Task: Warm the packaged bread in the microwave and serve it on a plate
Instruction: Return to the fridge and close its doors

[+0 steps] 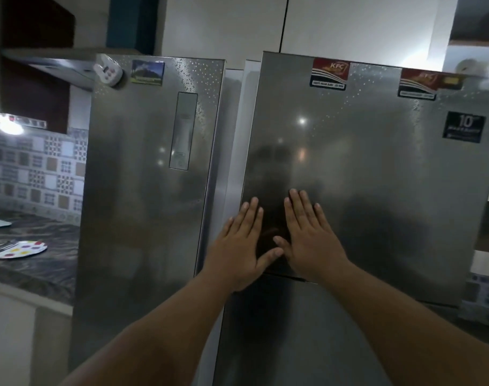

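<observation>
Both my hands lie flat on the steel upper door (377,176) of a fridge, near its lower left corner. My left hand (239,246) and my right hand (310,235) are side by side, fingers spread and pointing up, holding nothing. That door stands slightly ajar, with a white inner edge (249,112) showing along its left side. A white plate with coloured dots (20,249) rests on the dark counter at the far left, cutlery lying across it. No packaged bread or microwave is in view.
The fridge's steel side panel (143,190) rises on the left, carrying magnets near its top. The dark stone counter (34,263) runs along a patterned tile wall, with a bright lamp (9,126) under the cabinet. The lower fridge door (293,330) is below my hands.
</observation>
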